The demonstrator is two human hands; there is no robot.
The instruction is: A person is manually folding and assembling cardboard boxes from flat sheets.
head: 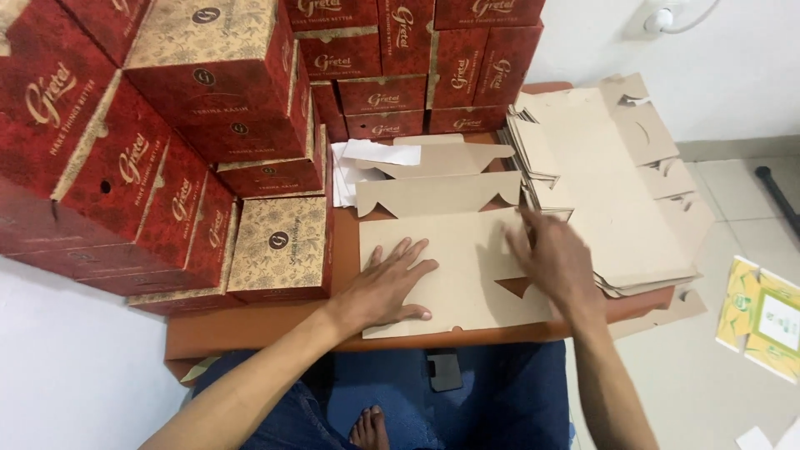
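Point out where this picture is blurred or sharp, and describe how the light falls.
Head view: the right hand is smeared by motion blur over the flat cardboard sheet; the left hand is sharper, pressed flat on that sheet. Light is soft and even, with faint shadows under the hands and no strong glare. The stacked red boxes lean outward at the frame edge, a wide-lens distortion.

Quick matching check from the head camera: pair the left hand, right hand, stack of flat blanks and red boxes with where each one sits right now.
1 left hand
2 right hand
3 stack of flat blanks
4 red boxes

A piled at the table's left and back
B palm flat on the unfolded brown blank
C at that blank's right edge, blurred
D on the table's right side

Pairs: 1-B, 2-C, 3-D, 4-A
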